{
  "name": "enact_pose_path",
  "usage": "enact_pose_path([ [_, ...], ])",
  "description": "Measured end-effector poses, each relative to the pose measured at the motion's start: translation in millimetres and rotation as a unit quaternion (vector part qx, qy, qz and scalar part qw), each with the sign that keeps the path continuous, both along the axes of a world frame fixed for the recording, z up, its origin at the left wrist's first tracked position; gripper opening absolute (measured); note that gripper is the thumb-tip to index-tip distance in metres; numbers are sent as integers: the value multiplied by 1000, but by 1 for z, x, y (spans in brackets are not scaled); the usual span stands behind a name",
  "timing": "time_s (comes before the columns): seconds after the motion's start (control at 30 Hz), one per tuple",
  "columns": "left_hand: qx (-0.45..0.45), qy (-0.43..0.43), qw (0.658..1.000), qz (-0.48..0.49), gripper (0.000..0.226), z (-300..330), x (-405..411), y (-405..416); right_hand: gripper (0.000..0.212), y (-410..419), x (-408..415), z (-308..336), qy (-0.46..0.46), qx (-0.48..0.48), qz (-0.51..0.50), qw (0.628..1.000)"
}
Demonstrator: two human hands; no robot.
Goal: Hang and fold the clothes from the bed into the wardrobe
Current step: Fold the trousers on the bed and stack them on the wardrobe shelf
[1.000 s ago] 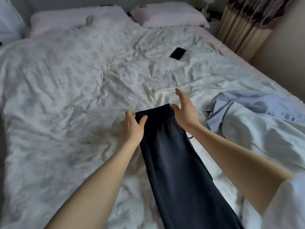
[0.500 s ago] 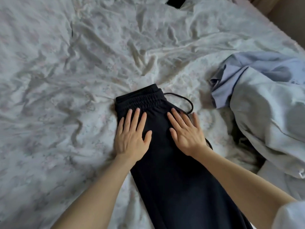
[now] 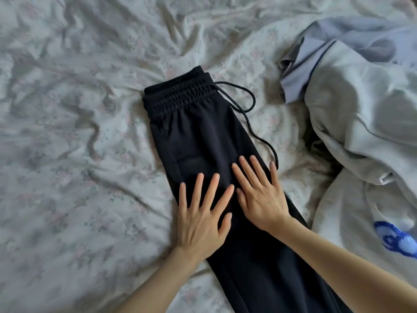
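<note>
Dark navy trousers (image 3: 198, 132) lie folded lengthwise on the bed, elastic waistband at the far end and legs running toward me past the bottom edge. A black drawstring (image 3: 250, 123) loops out on the right of the waistband. My left hand (image 3: 203, 213) presses flat on the trousers below the hip, fingers spread. Beside it, my right hand (image 3: 259, 195) lies flat on the cloth too, its fingers straight. The wardrobe is out of view.
The bed (image 3: 67, 154) is covered with a crumpled white floral sheet. At the right lies a heap of clothes: a light blue garment (image 3: 338, 46) and a pale grey top (image 3: 370, 123) with a blue print (image 3: 394, 242).
Both hands let go of the waistband, laid the trousers down and slid flat along them toward me. The camera has tilted down and closer to the bed.
</note>
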State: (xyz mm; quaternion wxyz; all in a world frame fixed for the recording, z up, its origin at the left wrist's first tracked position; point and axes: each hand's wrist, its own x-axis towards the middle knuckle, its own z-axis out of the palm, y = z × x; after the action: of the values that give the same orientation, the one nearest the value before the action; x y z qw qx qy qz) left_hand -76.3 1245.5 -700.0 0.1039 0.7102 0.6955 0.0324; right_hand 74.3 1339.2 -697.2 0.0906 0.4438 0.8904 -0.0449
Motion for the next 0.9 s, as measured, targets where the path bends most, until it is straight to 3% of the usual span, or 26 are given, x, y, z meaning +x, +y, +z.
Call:
enact_pose_path([
  [0.17, -43, 45, 995, 79, 60, -6, -23, -4, 60, -10, 54, 5, -68, -41, -124, 989],
  [0.27, -71, 47, 985, 150, 67, -3, -45, 19, 65, -15, 59, 12, -34, -48, -183, 981],
  [0.43, -30, 49, 978, 201, 76, 11, -84, 79, 57, -9, -13, 27, 82, -1, -84, 993],
  [0.57, -63, 52, 977, 199, 90, 23, -116, 125, 57, 12, -59, 10, 55, -43, -34, 997],
  [0.77, -199, 6, 962, 185, 118, 34, -148, 189, 60, 22, -67, -15, 7, -81, -28, 996],
  [0.83, -188, -43, 959, 206, 111, 37, -155, 201, 62, 25, -67, -16, 1, -96, -21, 995],
  [0.9, -179, -157, 940, 244, 81, 43, -158, 206, 65, 30, -66, -14, 2, -121, -15, 993],
])
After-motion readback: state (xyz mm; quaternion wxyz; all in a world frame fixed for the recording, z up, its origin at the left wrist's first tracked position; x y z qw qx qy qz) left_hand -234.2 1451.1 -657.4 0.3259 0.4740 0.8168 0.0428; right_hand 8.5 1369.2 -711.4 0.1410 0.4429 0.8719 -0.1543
